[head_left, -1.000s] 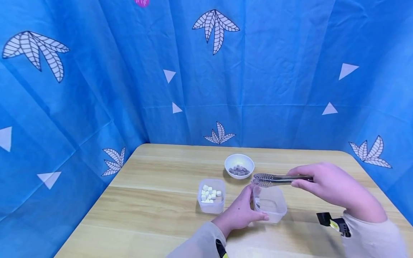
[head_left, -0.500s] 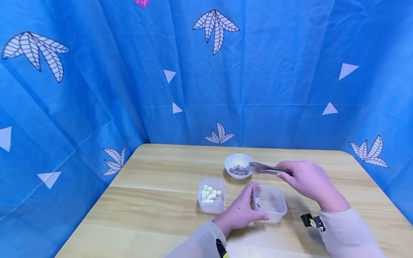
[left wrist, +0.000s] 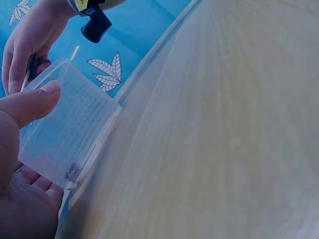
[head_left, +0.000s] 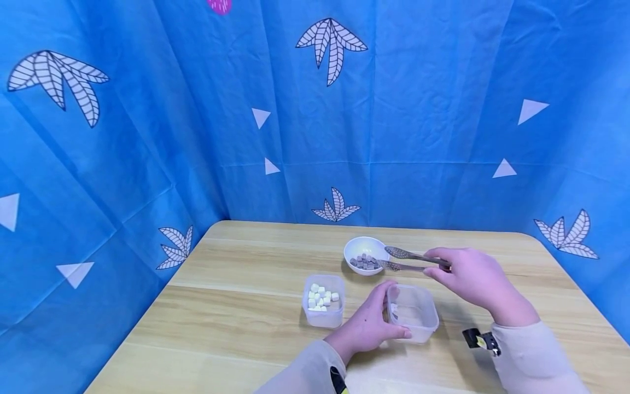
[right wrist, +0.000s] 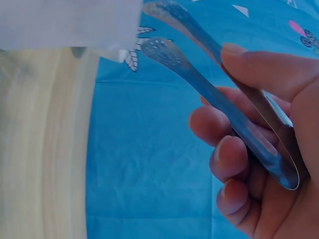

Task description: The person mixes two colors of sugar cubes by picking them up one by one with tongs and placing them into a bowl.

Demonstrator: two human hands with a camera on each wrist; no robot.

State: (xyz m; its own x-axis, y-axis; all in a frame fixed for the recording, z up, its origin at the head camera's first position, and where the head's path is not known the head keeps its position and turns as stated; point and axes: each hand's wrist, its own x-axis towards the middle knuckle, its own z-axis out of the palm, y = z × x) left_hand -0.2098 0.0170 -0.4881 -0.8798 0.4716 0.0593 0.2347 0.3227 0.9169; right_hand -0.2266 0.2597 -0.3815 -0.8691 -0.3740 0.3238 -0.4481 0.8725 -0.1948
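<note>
My left hand (head_left: 369, 323) grips the left side of a translucent plastic container (head_left: 418, 331), its thumb on the near rim in the left wrist view. Something small and dark (left wrist: 74, 173) shows through the container's lower corner; its kind is unclear. My right hand (head_left: 479, 279) holds metal tongs (right wrist: 214, 97) with perforated tips, their two arms spread apart. In the head view the tongs' tips are at the right rim of a white bowl (head_left: 350, 249) of small brown cubes (head_left: 365, 262). Whether they touch any cube cannot be made out.
Left of my left hand stands another translucent container (head_left: 325, 320) with several white cubes (head_left: 320, 298) in it. All of this rests on a light wooden table (head_left: 221, 312). A blue patterned cloth (head_left: 423, 137) hangs behind it.
From above the container at my left hand, the tongs have moved away from me to the bowl's right rim. Their arms have spread apart. My left hand keeps its hold on the container.
</note>
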